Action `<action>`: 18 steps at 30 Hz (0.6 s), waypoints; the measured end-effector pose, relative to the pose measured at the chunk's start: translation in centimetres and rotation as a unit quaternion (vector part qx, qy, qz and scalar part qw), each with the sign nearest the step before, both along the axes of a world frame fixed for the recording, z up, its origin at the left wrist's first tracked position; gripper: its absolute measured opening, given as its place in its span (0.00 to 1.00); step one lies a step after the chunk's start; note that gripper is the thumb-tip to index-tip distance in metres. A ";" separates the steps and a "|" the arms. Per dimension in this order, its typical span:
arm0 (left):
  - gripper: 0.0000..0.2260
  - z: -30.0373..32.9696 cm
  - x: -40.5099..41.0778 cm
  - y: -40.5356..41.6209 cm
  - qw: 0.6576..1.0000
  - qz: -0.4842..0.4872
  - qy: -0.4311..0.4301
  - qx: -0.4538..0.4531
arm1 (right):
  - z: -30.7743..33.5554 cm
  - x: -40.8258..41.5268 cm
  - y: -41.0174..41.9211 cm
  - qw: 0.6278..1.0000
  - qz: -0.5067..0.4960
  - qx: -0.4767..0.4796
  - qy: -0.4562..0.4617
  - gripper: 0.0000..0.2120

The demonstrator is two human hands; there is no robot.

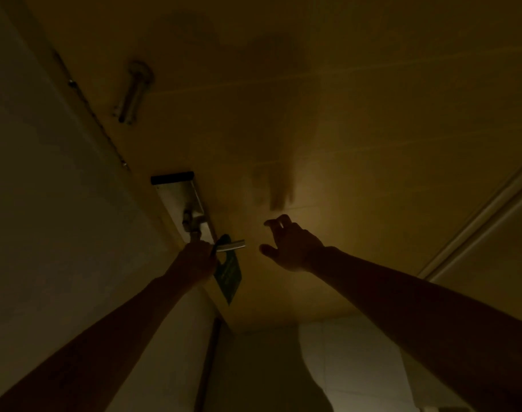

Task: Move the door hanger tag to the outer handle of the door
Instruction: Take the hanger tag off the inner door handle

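Our left hand (195,260) is closed at the near end of the lever handle (231,245), beside the door hanger tag (228,276) hanging there. Right hand (292,248) hovers open, holding nothing. Tag looks thin, light, bendy; we'd pinch its neck.

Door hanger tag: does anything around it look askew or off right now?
The door hanger tag hangs tilted on the lever handle, its lower end swung right. The left hand is at the handle's base; the right hand hovers open, clear of both. Dim light hides any damage.
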State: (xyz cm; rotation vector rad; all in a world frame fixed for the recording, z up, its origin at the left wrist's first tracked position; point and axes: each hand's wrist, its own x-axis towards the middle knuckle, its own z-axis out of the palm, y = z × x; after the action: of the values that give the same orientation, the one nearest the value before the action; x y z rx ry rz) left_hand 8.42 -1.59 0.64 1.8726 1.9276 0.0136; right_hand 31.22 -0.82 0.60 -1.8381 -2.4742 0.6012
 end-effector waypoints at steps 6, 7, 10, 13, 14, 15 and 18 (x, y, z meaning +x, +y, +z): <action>0.10 -0.6 5.6 1.1 0.996 -0.083 0.015 -0.026 | 0.7 4.4 -1.0 0.999 -0.035 0.001 0.009 0.34; 0.10 -0.5 6.6 1.1 0.995 -0.098 0.023 -0.024 | 0.7 5.3 -1.3 0.999 -0.043 0.002 0.006 0.34; 0.14 -0.1 9.2 1.2 0.994 -0.106 -0.012 -0.019 | 1.0 7.9 -1.9 0.998 -0.059 0.014 -0.016 0.34; 0.13 0.8 10.8 1.2 0.992 -0.128 -0.017 -0.012 | 1.9 9.6 -2.5 0.997 -0.064 0.030 -0.022 0.34; 0.13 1.3 11.0 1.1 0.991 -0.134 -0.016 -0.006 | 2.3 9.9 -2.6 0.997 -0.064 0.038 -0.020 0.34; 0.13 1.9 11.1 1.0 0.991 -0.135 -0.020 -0.001 | 2.9 10.0 -2.7 0.997 -0.064 0.046 -0.016 0.34; 0.13 4.3 10.2 0.4 0.992 -0.119 -0.037 0.011 | 5.0 9.2 -2.8 0.996 -0.052 0.064 -0.012 0.34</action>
State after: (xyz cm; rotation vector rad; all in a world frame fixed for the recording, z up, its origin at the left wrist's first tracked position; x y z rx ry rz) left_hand 18.67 -1.17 4.95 2.0741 1.6512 0.0307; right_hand 40.39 -3.64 5.63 -1.9227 -2.3516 0.4078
